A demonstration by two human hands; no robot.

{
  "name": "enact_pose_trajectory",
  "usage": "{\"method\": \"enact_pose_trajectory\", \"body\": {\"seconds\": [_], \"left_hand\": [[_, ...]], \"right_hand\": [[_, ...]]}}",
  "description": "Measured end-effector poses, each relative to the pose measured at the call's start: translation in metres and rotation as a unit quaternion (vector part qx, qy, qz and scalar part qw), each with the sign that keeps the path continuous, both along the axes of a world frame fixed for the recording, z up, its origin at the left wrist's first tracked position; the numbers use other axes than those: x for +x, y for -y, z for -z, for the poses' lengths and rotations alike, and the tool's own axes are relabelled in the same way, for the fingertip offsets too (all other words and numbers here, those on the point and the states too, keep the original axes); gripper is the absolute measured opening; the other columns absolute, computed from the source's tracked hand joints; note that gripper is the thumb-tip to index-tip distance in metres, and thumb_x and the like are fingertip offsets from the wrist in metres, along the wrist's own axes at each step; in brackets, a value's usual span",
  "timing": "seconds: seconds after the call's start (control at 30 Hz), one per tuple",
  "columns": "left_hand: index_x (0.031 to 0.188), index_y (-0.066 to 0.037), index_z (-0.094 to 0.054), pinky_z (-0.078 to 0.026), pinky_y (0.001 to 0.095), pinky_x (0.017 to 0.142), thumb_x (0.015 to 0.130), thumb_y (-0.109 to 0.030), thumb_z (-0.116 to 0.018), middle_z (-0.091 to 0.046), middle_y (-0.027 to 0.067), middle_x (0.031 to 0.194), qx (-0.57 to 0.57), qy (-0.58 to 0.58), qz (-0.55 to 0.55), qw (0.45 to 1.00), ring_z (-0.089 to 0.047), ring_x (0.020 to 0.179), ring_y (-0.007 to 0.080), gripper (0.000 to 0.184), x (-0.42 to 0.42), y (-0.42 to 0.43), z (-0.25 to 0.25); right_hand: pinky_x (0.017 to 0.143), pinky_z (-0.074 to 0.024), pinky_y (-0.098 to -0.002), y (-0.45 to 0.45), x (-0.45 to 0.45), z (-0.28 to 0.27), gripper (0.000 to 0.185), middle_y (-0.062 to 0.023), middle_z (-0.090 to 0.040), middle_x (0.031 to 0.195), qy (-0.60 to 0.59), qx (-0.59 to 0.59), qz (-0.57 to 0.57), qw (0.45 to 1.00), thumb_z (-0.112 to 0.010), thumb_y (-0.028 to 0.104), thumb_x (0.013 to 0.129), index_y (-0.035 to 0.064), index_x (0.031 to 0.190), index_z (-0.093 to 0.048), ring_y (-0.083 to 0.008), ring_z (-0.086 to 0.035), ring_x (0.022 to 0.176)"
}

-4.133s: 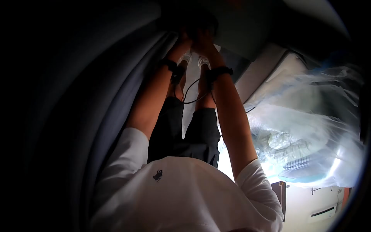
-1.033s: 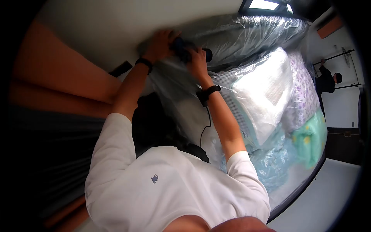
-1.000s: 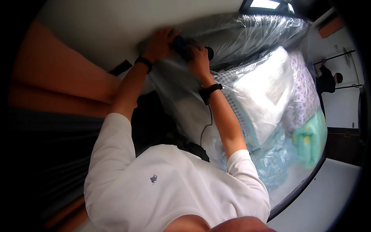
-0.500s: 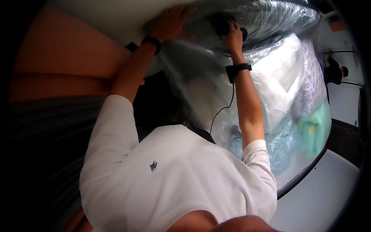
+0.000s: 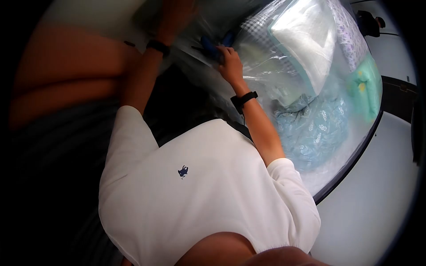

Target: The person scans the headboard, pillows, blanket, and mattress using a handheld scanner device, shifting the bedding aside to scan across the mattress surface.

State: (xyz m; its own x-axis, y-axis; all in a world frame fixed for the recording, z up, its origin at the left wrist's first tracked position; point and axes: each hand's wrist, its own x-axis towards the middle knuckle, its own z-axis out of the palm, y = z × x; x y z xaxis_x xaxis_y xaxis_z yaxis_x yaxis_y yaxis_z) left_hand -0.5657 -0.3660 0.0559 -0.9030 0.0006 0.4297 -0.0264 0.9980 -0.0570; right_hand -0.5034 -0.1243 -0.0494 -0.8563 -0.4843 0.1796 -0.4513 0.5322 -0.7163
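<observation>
A large clear plastic bag (image 5: 262, 73) lies in front of me with folded bedding inside. My right hand (image 5: 231, 66), a black band on its wrist, is closed around a dark blue object (image 5: 211, 48) against the plastic near the bag's left side. The object's kind is not clear. My left hand (image 5: 177, 15) is at the top, by the bag's far left part, dark and smeared, so its fingers do not show. Through the plastic show a white padded piece (image 5: 306, 33), light blue leaf-patterned fabric (image 5: 319, 128) and checked fabric (image 5: 262, 26).
Purple-patterned fabric (image 5: 348, 37) and green fabric with yellow spots (image 5: 366, 86) sit at the bag's right side. A dark edge (image 5: 350, 166) runs along the lower right, beside a pale surface (image 5: 368, 190). A person in dark clothing (image 5: 369, 24) is at top right.
My right hand has moved left and toward me with the dark blue object. My left hand has shifted up and left. The view has turned, showing more bedding.
</observation>
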Motion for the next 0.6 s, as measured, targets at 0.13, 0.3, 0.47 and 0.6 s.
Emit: {"method": "enact_pose_trajectory", "body": {"seconds": [0.13, 0.3, 0.47, 0.6], "left_hand": [[0.111, -0.006, -0.063, -0.047, 0.0502, 0.089, 0.090, -0.028, -0.064, -0.061, 0.0159, 0.116, 0.155, 0.074, 0.166, 0.971, -0.058, 0.110, 0.0326, 0.031, 0.048, -0.082, 0.069], [0.113, -0.008, -0.061, -0.049, 0.0497, 0.092, 0.087, -0.029, -0.067, -0.064, 0.0155, 0.111, 0.127, 0.332, 0.183, 0.917, -0.061, 0.107, 0.0326, 0.034, 0.093, -0.130, 0.159], [0.114, -0.008, -0.058, -0.049, 0.0490, 0.090, 0.088, -0.029, -0.066, -0.063, 0.0169, 0.112, 0.174, 0.348, 0.123, 0.913, -0.061, 0.106, 0.0349, 0.034, 0.081, -0.086, 0.211], [0.112, -0.006, -0.057, -0.049, 0.0483, 0.087, 0.093, -0.024, -0.059, -0.064, 0.0171, 0.110, 0.262, 0.248, 0.142, 0.922, -0.061, 0.103, 0.0385, 0.026, 0.082, -0.047, 0.249]], "right_hand": [[0.088, -0.0495, -0.0455, -0.078, 0.015, 0.013, 0.062, -0.0135, -0.063, 0.111, -0.002, -0.023, 0.101, 0.995, -0.064, 0.000, 0.069, 0.0176, 0.128, -0.057, -0.0393, -0.059, 0.104], [0.081, -0.0490, -0.0489, -0.194, 0.038, 0.023, 0.077, -0.0236, -0.066, 0.091, 0.186, 0.082, 0.193, 0.960, -0.060, 0.011, 0.073, 0.0266, 0.146, -0.041, -0.0453, -0.063, 0.090], [0.076, -0.0493, -0.0482, -0.257, 0.032, 0.027, 0.087, -0.0247, -0.064, 0.079, 0.173, 0.175, 0.218, 0.945, -0.064, 0.017, 0.076, 0.0326, 0.154, -0.029, -0.0439, -0.065, 0.081], [0.081, -0.0512, -0.0522, -0.276, 0.001, 0.022, 0.085, -0.0252, -0.069, 0.096, 0.134, 0.169, 0.269, 0.939, -0.067, 0.039, 0.080, 0.0388, 0.154, -0.025, -0.0460, -0.065, 0.094]]}}
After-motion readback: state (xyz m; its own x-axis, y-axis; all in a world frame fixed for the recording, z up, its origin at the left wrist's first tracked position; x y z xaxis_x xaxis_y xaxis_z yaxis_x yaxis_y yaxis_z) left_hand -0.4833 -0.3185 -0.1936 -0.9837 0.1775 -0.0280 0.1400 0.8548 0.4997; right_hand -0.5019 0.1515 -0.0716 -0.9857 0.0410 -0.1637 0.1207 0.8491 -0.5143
